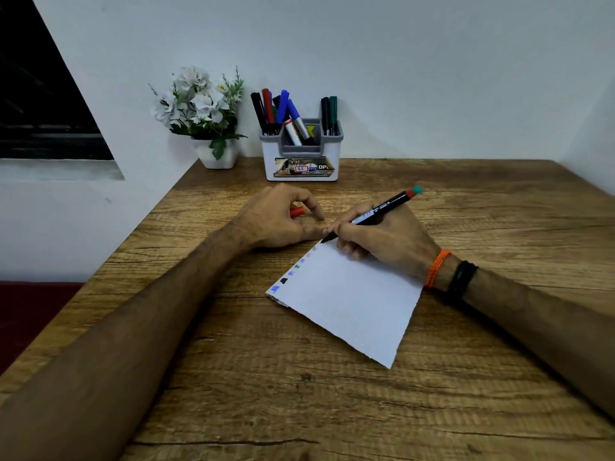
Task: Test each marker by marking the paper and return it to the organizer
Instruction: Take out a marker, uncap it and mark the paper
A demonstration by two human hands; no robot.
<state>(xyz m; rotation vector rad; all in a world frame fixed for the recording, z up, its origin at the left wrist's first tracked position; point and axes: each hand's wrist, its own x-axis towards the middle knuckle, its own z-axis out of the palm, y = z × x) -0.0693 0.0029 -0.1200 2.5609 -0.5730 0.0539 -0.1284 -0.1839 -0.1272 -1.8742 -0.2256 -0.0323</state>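
Note:
My right hand (382,241) grips a black marker (382,209) with a red band and teal end, its tip touching the top left corner of a white sheet of paper (349,301). Several small colour marks run down the paper's left edge. My left hand (279,217) rests on the table just left of the paper's corner, fingers curled round a red cap (297,211). The white and grey organizer (301,154) stands at the back of the table and holds several markers in black, red, blue and green.
A white pot of artificial flowers (206,118) stands left of the organizer against the wall. The wooden table (299,394) ends at its left edge beside a dark red surface (26,311). A dark window (40,94) sits at upper left.

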